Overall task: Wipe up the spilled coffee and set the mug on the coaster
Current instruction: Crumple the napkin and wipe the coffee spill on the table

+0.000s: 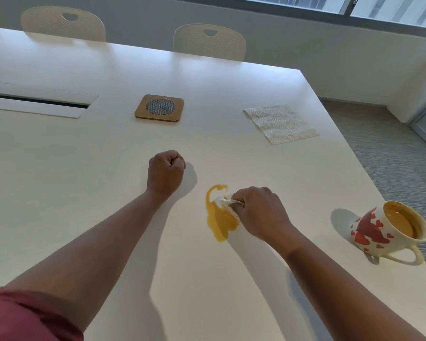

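Note:
A yellow-brown coffee puddle (219, 217) lies on the white table (84, 180) in front of me. My right hand (261, 212) grips a crumpled white paper wad (228, 203) and presses it onto the puddle's right side. My left hand (166, 171) is a closed fist, holding nothing, just above the table left of the spill. A white mug with red hearts (389, 230) lies on its side near the right table edge, coffee still inside. The square wooden coaster (159, 108) with a mesh centre sits further back.
A flat paper towel sheet (280, 124) lies at the back right of the table. A cable slot (35, 100) is set into the tabletop at left. Two cream chairs (209, 41) stand behind the far edge. The table's right edge drops to grey carpet (391, 156).

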The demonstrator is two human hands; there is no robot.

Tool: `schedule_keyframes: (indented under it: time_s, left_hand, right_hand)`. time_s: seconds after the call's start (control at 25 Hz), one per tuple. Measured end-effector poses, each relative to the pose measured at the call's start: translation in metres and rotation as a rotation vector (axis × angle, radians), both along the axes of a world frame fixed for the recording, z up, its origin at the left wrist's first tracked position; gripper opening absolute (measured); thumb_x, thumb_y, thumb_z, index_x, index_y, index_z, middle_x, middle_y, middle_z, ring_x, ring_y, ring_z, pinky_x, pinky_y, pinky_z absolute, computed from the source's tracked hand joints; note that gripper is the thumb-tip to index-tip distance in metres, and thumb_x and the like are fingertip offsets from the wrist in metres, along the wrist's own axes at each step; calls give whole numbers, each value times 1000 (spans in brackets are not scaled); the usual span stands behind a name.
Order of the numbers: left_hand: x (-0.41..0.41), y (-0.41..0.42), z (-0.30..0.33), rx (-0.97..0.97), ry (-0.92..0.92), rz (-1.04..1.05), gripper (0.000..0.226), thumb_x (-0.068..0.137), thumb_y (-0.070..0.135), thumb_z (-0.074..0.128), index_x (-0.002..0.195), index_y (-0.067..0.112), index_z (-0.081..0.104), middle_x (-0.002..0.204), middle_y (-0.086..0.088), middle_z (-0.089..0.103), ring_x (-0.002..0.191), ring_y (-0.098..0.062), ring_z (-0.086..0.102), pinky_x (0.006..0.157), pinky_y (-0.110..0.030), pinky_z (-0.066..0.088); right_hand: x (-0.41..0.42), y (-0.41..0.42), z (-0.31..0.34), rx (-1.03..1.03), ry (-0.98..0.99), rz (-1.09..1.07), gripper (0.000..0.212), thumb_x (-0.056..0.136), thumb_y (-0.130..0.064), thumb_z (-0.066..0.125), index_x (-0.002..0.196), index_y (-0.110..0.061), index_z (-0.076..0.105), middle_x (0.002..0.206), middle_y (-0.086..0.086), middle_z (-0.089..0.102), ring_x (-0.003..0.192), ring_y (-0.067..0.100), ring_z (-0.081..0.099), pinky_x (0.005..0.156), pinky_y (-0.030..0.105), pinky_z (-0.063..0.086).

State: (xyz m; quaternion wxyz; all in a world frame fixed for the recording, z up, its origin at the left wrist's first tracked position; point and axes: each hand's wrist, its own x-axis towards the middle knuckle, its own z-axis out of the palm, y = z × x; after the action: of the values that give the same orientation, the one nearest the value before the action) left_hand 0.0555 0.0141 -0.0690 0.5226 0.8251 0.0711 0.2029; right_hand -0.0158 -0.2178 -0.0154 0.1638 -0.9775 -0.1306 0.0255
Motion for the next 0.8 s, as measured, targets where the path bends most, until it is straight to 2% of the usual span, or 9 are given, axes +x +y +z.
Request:
schedule_keyframes:
  time_s: [0.08,0.16,0.24,0.28,0.4,0.48,0.56,0.68,0.8]
  left_hand:
    - [1,0,-1,-2,-5,0,23,72,4,45,59,5,64,42,17,52,41,0,47,41,-9,28]
    - [0,0,0,-7,-2,1,23,72,4,45,59,5,64,42,17,52,41,0,47,41,-9,28]
    - [0,0,0,-8,-1,2,24,71,4,45,59,5,65,43,17,53,42,0,47,42,-10,29]
    - [1,0,0,-8,-1,3,23,71,5,45,59,5,65,43,17,53,42,0,47,42,-10,29]
    - [0,1,0,-6,1,10,23,72,4,46,59,6,65,42,18,53,42,0,48,43,-11,30]
    - [0,1,0,-7,4,8,23,73,3,46,59,6,65,42,18,52,42,1,48,43,-10,30]
    - [0,0,0,-6,4,6,23,74,2,46,60,6,64,42,18,52,42,1,48,43,-10,30]
    - [0,1,1,-8,7,5,23,73,4,46,60,4,65,42,17,52,41,0,47,43,-11,29]
    - [-1,-1,1,-10,9,-1,23,72,4,45,60,4,65,42,18,52,42,0,47,43,-11,30]
  right_hand:
    - [2,-2,2,37,-47,-34,10,94,-26,59,84,-22,58,75,1,66,73,33,58,63,37,47]
    - [8,-1,3,65,-98,-29,6,92,-18,61,89,-23,60,76,0,67,72,31,57,62,35,44]
    - [11,1,3,42,-114,-12,19,86,-5,58,88,-20,68,81,2,69,76,32,60,63,33,40]
    - [11,3,2,-2,-105,-1,25,83,0,55,90,-17,72,87,5,71,82,32,62,65,33,43]
    - [6,5,-2,-72,-15,14,28,81,-8,51,95,-14,74,99,8,69,95,31,62,78,37,52]
    - [5,2,2,-36,108,31,36,81,-13,51,107,-19,74,113,5,65,106,29,59,91,41,52]
    - [8,-4,6,-54,220,99,47,84,-7,49,122,-25,70,125,2,56,114,28,54,100,43,48]
    - [14,-11,8,-44,236,167,45,91,-1,53,123,-26,71,121,0,58,112,24,57,98,37,48]
    - [17,-12,5,-48,195,175,33,95,-11,61,121,-28,70,119,-3,62,111,23,55,93,34,46]
